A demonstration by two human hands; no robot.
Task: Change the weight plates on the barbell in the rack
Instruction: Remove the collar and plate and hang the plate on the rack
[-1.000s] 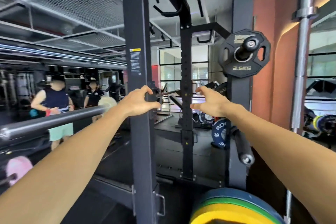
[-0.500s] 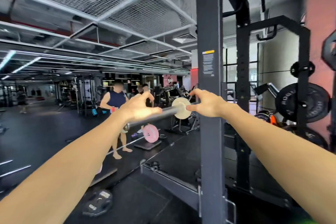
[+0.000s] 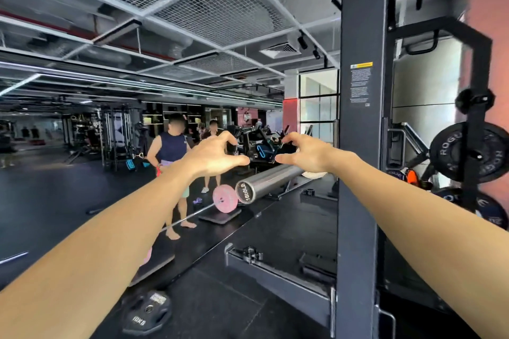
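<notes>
Left hand (image 3: 213, 157) and right hand (image 3: 307, 152) are hovering above the bare sleeve (image 3: 268, 180), fingers spread and curved, holding nothing. Plate (image 3: 148, 314) is lying at 7 o'clock.

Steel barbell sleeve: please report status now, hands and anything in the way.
Left hand and right hand open, above bare steel barbell sleeve, not touching. White plate inboard. Black rack upright right of the sleeve.
</notes>
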